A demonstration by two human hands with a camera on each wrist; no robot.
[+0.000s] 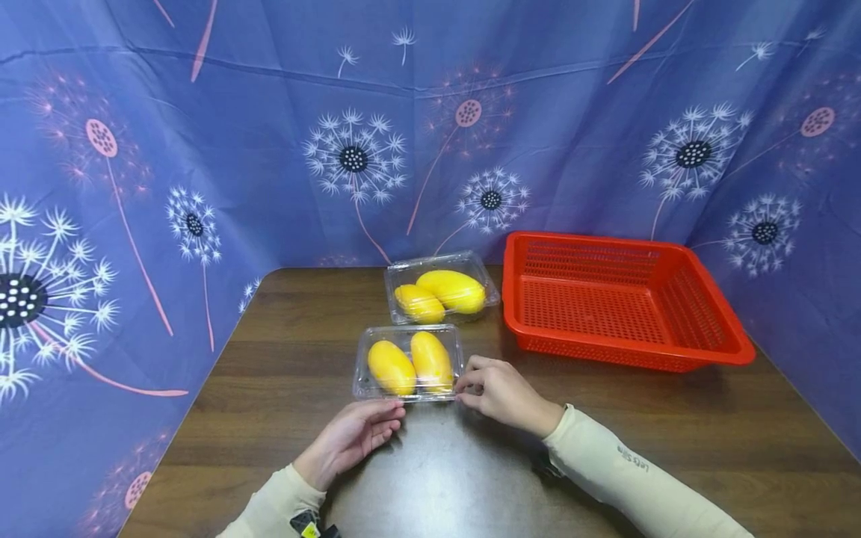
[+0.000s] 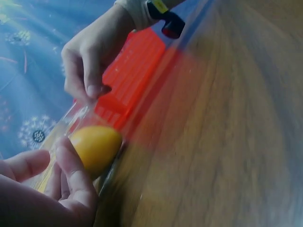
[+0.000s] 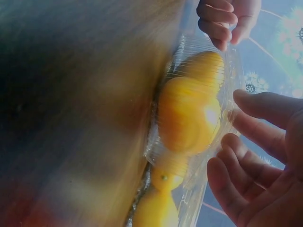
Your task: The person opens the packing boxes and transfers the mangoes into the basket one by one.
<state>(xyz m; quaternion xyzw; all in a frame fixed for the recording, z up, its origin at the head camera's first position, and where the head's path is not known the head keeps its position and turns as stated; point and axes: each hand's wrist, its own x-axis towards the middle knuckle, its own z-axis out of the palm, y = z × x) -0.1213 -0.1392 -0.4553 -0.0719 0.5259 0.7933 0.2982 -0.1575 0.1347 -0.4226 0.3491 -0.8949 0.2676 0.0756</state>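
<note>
A clear plastic clamshell box (image 1: pixel 363 385) holds two yellow mangoes (image 1: pixel 392 368) in the middle of the table. At its front rim, my left hand (image 1: pixel 359 433) has thumb and fingertips around the edge, left of centre. My right hand (image 1: pixel 501 392) pinches the rim at the front right corner, its other fingers curled. From the left wrist, the right hand (image 2: pixel 90 61) appears across the box, beyond one mango (image 2: pixel 97 146). In the right wrist view, ridged clear plastic covers the mangoes (image 3: pixel 187 116), and the rim runs beside the right fingers.
Behind stands a second clear box (image 1: pixel 487 276) with two more mangoes (image 1: pixel 452 291), close to the near box's back edge. To the right is a red slotted plastic basket (image 1: pixel 605 347). A blue dandelion-print curtain (image 1: pixel 430 187) hangs behind the wooden table (image 1: pixel 289 351).
</note>
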